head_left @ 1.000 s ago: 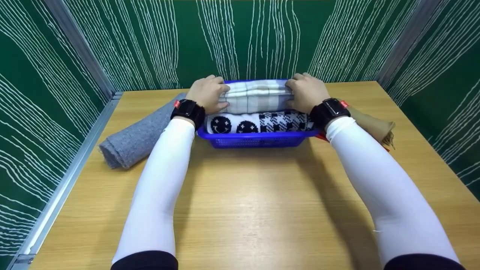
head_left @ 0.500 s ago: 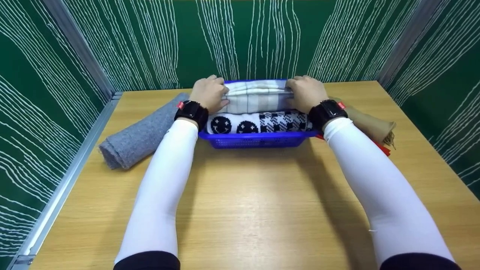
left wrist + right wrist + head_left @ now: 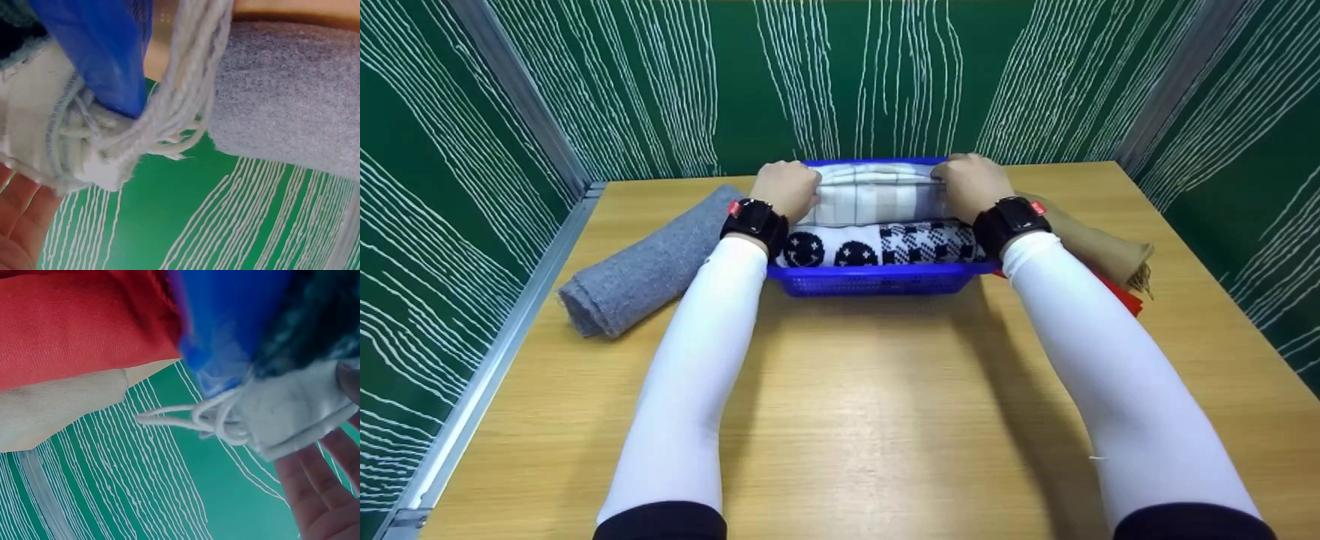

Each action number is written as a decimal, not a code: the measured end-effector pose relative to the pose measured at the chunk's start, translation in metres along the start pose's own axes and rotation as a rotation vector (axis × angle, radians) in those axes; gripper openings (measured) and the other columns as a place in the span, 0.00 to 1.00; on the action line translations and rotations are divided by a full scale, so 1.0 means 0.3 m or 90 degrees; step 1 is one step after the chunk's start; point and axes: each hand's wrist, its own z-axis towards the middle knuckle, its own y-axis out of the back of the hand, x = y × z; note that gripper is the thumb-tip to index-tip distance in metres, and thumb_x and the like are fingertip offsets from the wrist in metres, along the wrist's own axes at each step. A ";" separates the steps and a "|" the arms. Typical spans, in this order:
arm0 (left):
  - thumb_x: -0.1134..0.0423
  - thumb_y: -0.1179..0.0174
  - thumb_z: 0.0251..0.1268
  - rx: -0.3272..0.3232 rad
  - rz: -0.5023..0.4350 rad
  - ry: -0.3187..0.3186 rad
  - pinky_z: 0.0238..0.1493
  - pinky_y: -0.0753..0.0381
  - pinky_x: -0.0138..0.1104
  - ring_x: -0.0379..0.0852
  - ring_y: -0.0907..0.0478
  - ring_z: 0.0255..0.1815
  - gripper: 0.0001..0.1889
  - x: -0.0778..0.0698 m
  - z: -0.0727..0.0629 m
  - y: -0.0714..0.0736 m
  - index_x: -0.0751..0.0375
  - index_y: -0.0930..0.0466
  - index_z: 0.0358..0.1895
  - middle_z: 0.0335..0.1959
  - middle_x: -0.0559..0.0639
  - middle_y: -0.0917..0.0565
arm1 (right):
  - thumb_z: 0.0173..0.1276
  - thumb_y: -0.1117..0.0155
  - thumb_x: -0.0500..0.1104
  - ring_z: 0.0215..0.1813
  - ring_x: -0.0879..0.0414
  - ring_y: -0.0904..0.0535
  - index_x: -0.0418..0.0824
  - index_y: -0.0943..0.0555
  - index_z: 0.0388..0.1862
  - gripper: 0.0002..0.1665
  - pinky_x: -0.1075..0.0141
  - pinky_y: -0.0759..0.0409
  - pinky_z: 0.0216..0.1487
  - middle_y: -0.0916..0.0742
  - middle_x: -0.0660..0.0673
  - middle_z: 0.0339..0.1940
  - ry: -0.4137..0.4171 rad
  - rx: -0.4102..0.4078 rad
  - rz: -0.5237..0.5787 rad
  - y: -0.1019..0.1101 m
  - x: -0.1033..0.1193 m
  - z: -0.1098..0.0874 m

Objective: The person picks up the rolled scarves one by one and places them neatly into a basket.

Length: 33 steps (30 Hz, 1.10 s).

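A rolled plaid scarf [image 3: 877,201] in white and pale grey lies along the back of the blue plastic basket [image 3: 877,282]. My left hand [image 3: 786,189] holds its left end, and my right hand [image 3: 975,184] grips the right end. In the right wrist view, thumb and fingers lie on opposite sides of the cream cloth [image 3: 298,410]. The left wrist view has white fringe [image 3: 180,95] hanging over the basket's blue edge [image 3: 107,56], with fingers [image 3: 31,219] against the cloth. In front of the plaid roll sits a black-and-white patterned knitted roll [image 3: 855,251].
A grey rolled cloth [image 3: 645,262] lies slantwise left of the basket. To the right are a tan fringed roll [image 3: 1102,244] and a red cloth [image 3: 1123,297], partly hidden by my right arm. Green walls with white lines [image 3: 840,82] enclose the wooden table [image 3: 840,420].
My left hand has shifted slightly right, and its fingers look more tucked in. The right hand has moved a little left. The basket and rolls stay about where they were.
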 end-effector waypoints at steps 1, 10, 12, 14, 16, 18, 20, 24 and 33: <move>0.58 0.36 0.80 0.006 -0.007 0.000 0.52 0.10 0.58 0.66 0.10 0.49 0.13 -0.001 0.003 -0.002 0.66 0.11 0.46 0.47 0.64 0.07 | 0.66 0.32 0.28 0.54 0.29 0.13 0.29 0.12 0.56 0.19 0.37 0.16 0.62 0.09 0.27 0.52 0.005 -0.001 0.002 -0.001 -0.001 0.002; 0.62 0.44 0.83 0.077 -0.042 0.018 0.59 0.13 0.58 0.66 0.12 0.55 0.15 -0.021 -0.006 0.002 0.70 0.15 0.56 0.53 0.66 0.10 | 0.66 0.35 0.27 0.50 0.30 0.11 0.27 0.12 0.55 0.19 0.38 0.13 0.58 0.08 0.27 0.49 0.017 0.069 0.010 -0.003 -0.008 0.012; 0.62 0.45 0.83 0.095 -0.044 0.023 0.61 0.13 0.57 0.66 0.13 0.57 0.16 -0.027 -0.010 0.007 0.70 0.17 0.59 0.56 0.66 0.11 | 0.67 0.35 0.28 0.51 0.29 0.11 0.27 0.13 0.56 0.18 0.38 0.13 0.58 0.09 0.26 0.49 0.014 0.094 0.011 -0.003 -0.006 0.012; 0.62 0.47 0.84 0.113 -0.040 0.029 0.64 0.14 0.57 0.65 0.14 0.60 0.17 -0.034 -0.012 0.010 0.70 0.19 0.62 0.60 0.66 0.12 | 0.68 0.36 0.28 0.53 0.29 0.12 0.27 0.14 0.56 0.18 0.38 0.14 0.59 0.09 0.25 0.51 0.012 0.113 0.014 -0.004 -0.005 0.012; 0.62 0.49 0.84 0.128 -0.034 0.038 0.65 0.15 0.57 0.65 0.15 0.63 0.19 -0.043 -0.015 0.016 0.70 0.20 0.65 0.63 0.65 0.13 | 0.68 0.37 0.29 0.55 0.28 0.12 0.28 0.15 0.57 0.18 0.37 0.14 0.60 0.10 0.24 0.52 0.006 0.136 0.017 -0.002 0.000 0.013; 0.62 0.52 0.85 0.143 -0.026 0.049 0.68 0.17 0.57 0.65 0.17 0.66 0.20 -0.049 -0.012 0.014 0.69 0.21 0.68 0.66 0.65 0.15 | 0.70 0.39 0.30 0.58 0.27 0.14 0.28 0.17 0.59 0.19 0.36 0.16 0.62 0.11 0.24 0.56 0.000 0.160 0.017 -0.002 0.002 0.017; 0.63 0.55 0.85 0.158 -0.015 0.053 0.72 0.20 0.56 0.65 0.19 0.70 0.22 -0.053 -0.009 0.013 0.69 0.23 0.71 0.68 0.64 0.16 | 0.73 0.44 0.31 0.63 0.26 0.16 0.29 0.19 0.62 0.21 0.35 0.18 0.67 0.13 0.23 0.61 -0.012 0.194 0.017 0.002 0.007 0.024; 0.67 0.57 0.83 0.199 0.004 0.042 0.82 0.30 0.53 0.64 0.27 0.77 0.26 -0.060 -0.006 0.013 0.70 0.30 0.77 0.75 0.65 0.22 | 0.81 0.52 0.37 0.72 0.25 0.22 0.31 0.26 0.71 0.24 0.33 0.24 0.73 0.18 0.23 0.70 -0.033 0.252 0.012 0.017 0.021 0.027; 0.67 0.55 0.79 0.233 0.015 0.013 0.90 0.45 0.52 0.65 0.40 0.87 0.31 -0.076 -0.019 0.029 0.73 0.39 0.83 0.83 0.68 0.33 | 0.83 0.55 0.38 0.79 0.24 0.30 0.30 0.36 0.82 0.32 0.36 0.32 0.82 0.26 0.21 0.78 -0.007 0.298 -0.015 0.025 0.023 0.018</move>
